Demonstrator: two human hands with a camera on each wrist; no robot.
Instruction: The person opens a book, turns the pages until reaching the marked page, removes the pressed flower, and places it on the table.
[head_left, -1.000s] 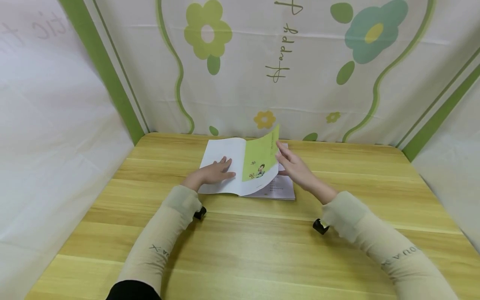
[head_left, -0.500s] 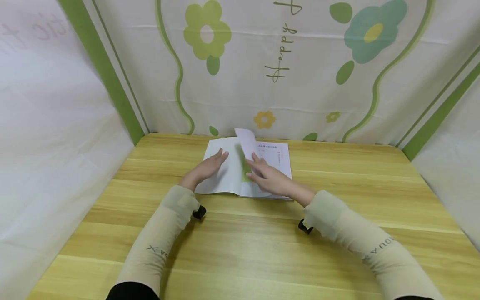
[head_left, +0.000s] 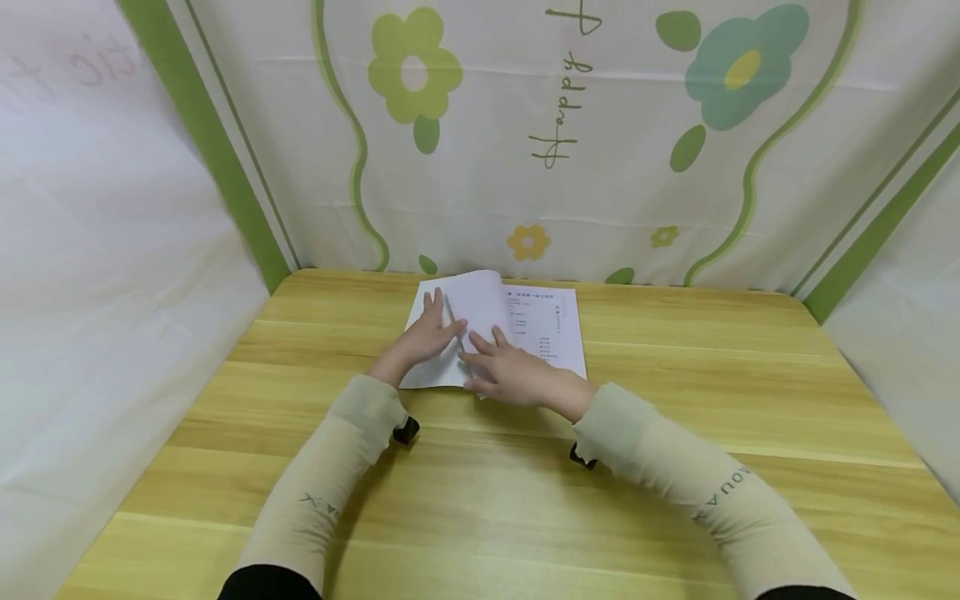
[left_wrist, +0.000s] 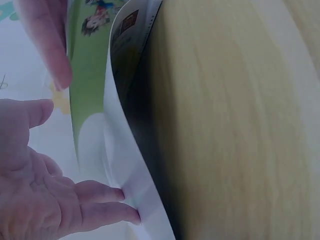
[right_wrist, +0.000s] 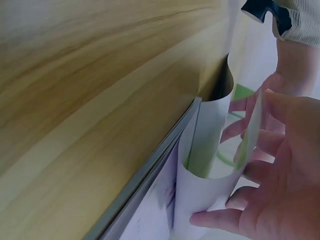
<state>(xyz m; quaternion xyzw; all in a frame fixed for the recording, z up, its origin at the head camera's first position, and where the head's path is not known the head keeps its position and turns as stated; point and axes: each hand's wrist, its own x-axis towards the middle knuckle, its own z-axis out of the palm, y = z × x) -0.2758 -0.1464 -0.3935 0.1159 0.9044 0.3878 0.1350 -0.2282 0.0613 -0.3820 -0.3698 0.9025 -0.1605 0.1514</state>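
Observation:
An open book point(head_left: 547, 325) lies on the table, with lines of print on its right page. A loose page point(head_left: 480, 296) stands partly turned over toward the left, curling; its green printed face point(left_wrist: 90, 65) shows in the left wrist view. My left hand point(head_left: 425, 337) is at the left side of the book, two fingertips touching the white left page point(left_wrist: 132, 175). My right hand point(head_left: 517, 373) presses against the turning page with its fingers extended; in the right wrist view its fingers point(right_wrist: 257, 170) lie along the page's curved outer side.
The wooden table point(head_left: 495, 500) spreads out in front of the book. A white cloth point(head_left: 480, 150) with printed flowers hangs right behind the table's far edge. A black wrist camera point(head_left: 406, 431) sits under the left sleeve, another point(head_left: 582, 455) under the right.
My right hand has swung from the book's right side to its middle, carrying the green-printed page over leftward. The printed right page is now uncovered. My left hand has shifted slightly.

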